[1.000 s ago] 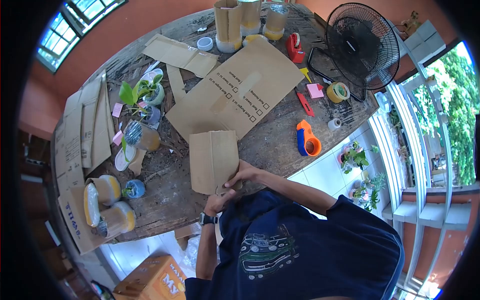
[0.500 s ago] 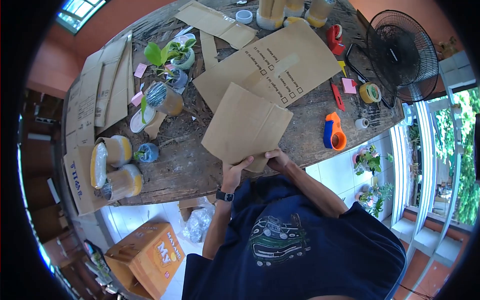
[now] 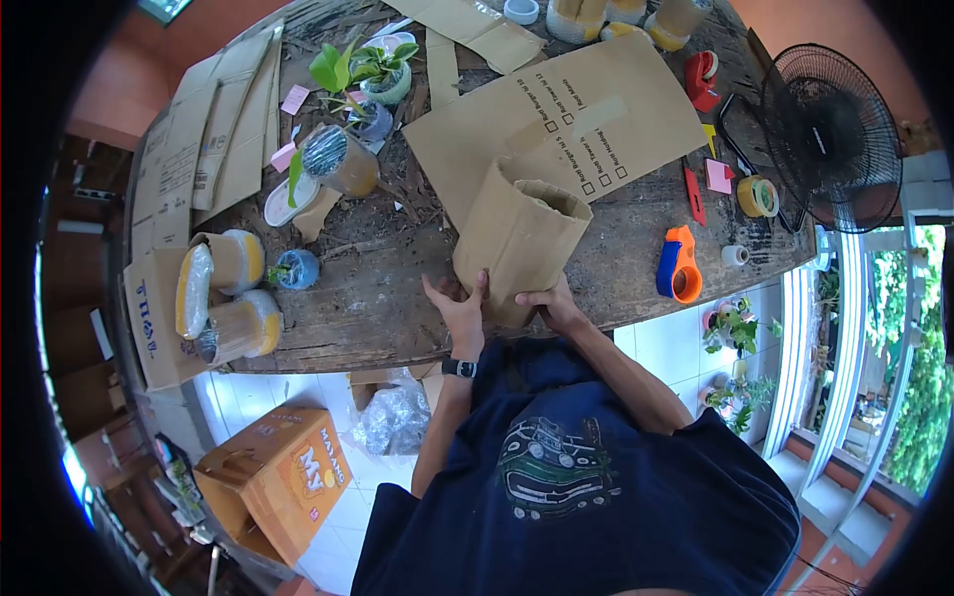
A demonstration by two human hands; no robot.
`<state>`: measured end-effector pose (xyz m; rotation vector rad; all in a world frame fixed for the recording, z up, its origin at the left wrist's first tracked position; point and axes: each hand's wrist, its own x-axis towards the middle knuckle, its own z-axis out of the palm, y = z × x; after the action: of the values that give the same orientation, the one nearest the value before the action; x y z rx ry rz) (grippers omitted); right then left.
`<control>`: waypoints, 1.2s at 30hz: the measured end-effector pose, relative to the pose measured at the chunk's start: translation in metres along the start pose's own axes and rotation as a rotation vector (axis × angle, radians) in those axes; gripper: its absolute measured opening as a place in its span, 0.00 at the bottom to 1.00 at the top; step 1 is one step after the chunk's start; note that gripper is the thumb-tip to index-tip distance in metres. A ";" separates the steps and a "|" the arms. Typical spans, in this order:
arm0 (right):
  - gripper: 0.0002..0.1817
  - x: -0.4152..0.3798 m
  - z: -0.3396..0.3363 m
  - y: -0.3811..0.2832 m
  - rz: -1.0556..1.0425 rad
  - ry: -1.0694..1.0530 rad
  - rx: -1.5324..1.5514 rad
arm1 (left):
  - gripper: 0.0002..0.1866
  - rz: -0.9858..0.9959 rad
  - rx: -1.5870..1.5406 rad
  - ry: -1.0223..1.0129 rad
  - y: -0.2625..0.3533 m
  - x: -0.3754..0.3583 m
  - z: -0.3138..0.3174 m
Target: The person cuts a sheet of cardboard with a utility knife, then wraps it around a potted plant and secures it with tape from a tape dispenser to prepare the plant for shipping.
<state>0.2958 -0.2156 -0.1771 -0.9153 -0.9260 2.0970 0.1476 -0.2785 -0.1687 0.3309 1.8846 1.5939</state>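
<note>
A piece of brown cardboard (image 3: 517,238) is curled into a rough tube, its open end tilted away from me toward the upper right. My right hand (image 3: 556,304) grips its lower right edge, thumb on the near face and fingers behind. At the lower left side is my left hand (image 3: 459,316), with fingers spread and the thumb by the cardboard's surface. Beneath and beyond the tube lies a large flat cardboard sheet (image 3: 636,109) with printed text and checkboxes.
Right of the sheet are an orange-and-blue tape dispenser (image 3: 682,266), a red cutter (image 3: 694,197), a tape roll (image 3: 758,197) and a black fan (image 3: 830,134). On the left stand potted plants (image 3: 386,79), cardboard cylinders (image 3: 238,330) and stacked cardboard (image 3: 214,129). An orange box (image 3: 288,477) sits on the floor.
The flat cardboard piece has been bent into a tube shape and tipped up. My left hand has loosened, its fingers spreading outward. The view has shifted slightly.
</note>
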 end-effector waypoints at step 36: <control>0.63 0.040 -0.013 0.069 -0.473 -0.251 -0.556 | 0.54 0.500 0.163 -0.714 -0.030 0.044 -0.060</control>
<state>0.2656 -0.2165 -0.2520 -0.6055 -1.7249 1.5875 0.0837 -0.3075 -0.2075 1.3331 1.4159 1.3405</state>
